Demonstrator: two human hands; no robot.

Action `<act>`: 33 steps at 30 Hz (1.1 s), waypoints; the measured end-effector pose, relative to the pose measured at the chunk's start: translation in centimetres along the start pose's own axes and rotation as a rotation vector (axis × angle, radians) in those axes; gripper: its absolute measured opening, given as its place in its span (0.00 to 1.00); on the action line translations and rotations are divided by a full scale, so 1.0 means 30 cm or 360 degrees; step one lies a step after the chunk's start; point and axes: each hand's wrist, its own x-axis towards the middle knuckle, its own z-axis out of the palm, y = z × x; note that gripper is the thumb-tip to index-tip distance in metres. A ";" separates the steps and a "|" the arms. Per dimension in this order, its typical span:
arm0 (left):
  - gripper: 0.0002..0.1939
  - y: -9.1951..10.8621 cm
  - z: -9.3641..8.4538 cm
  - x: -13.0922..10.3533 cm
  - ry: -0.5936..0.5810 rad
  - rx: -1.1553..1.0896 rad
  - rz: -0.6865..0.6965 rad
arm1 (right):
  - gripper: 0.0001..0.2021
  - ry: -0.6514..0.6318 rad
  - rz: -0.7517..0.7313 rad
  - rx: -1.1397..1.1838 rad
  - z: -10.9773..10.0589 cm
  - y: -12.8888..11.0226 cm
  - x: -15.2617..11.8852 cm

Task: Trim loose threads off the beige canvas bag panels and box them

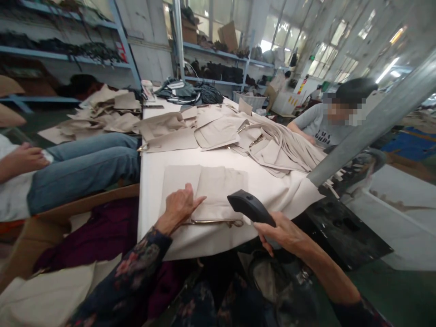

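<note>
My left hand (180, 206) rests on a flat beige fabric piece (221, 186), its thumb spread out to the right and its fingers apart. Along the near edge of that piece runs a metal zipper (211, 221), with a ring-like pull at its right end. My right hand (284, 231) is closed around a black curved hand tool (252, 206), whose exact kind I cannot make out. The tool's wide head points left, over the right part of the fabric piece. Whether it touches the fabric is unclear.
Beige fabric pieces (218, 129) are heaped across the back of the white table (151, 181). A slanted metal pole (368, 122) rises at the right, with a co-worker (320, 118) behind it. Another person's jeans-clad legs (91, 168) are at the left. A white bin (402, 227) stands at right.
</note>
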 end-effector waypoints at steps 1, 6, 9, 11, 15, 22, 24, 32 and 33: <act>0.12 -0.024 -0.003 0.024 -0.0049 -0.0138 -0.0072 | 0.15 -0.0030 0.0013 0.0008 0.016 0.004 -0.007; 0.14 -0.110 0.004 0.048 -0.0332 -0.0707 -0.0187 | 0.13 -0.0195 0.0018 0.0069 0.089 -0.010 0.003; 0.14 -0.128 0.011 0.013 -0.0415 -0.1082 -0.0286 | 0.11 -0.0280 0.0021 0.0129 0.133 -0.038 0.029; 0.14 -0.132 0.019 -0.007 -0.0415 -0.1307 -0.0324 | 0.11 -0.0335 0.0034 0.0163 0.166 -0.055 0.056; 0.15 -0.139 0.037 -0.024 -0.0444 -0.1613 -0.0320 | 0.11 -0.0398 0.0055 0.0199 0.220 -0.084 0.138; 0.13 -0.167 0.036 -0.024 -0.0509 -0.2202 -0.0341 | 0.15 -0.0416 -0.0018 0.0157 0.229 -0.145 0.205; 0.13 -0.170 0.031 -0.022 -0.0465 -0.2267 -0.0366 | 0.13 -0.0440 0.0020 0.0142 0.227 -0.138 0.174; 0.12 -0.130 0.031 -0.033 -0.0624 -0.2252 -0.0255 | 0.16 -0.0266 -0.0054 0.0108 0.201 -0.103 0.224; 0.12 -0.130 0.033 -0.034 -0.0606 -0.2278 -0.0263 | 0.16 -0.0238 -0.0057 0.0113 0.186 -0.099 0.236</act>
